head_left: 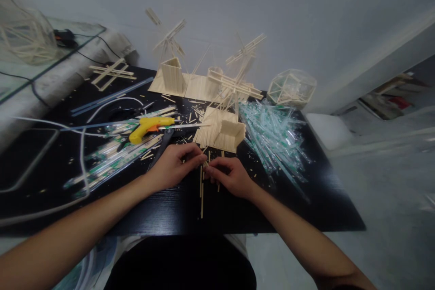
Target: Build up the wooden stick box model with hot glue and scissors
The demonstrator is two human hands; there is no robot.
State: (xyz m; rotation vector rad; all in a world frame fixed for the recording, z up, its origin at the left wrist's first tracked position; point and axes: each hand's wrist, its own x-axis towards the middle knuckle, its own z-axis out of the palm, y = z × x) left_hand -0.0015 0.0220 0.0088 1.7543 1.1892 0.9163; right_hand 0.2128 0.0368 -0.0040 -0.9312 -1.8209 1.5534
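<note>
My left hand and my right hand come close together near the middle of the table, each with fingertips pinched. Between them is a short thin wooden stick, partly hidden by the fingers. Several longer wooden sticks lie on the table just below my fingertips. Right beyond my hands stands a model of glued sticks, with a flat base and a small open box. A yellow glue gun with an orange trigger lies beyond my left hand, on packs of sticks.
Empty-looking clear plastic wrappers are heaped on the right. Packs of sticks and a white cable spread over the left. Windmill-like stick models and a many-sided stick frame stand along the wall. Stick scraps litter the black table.
</note>
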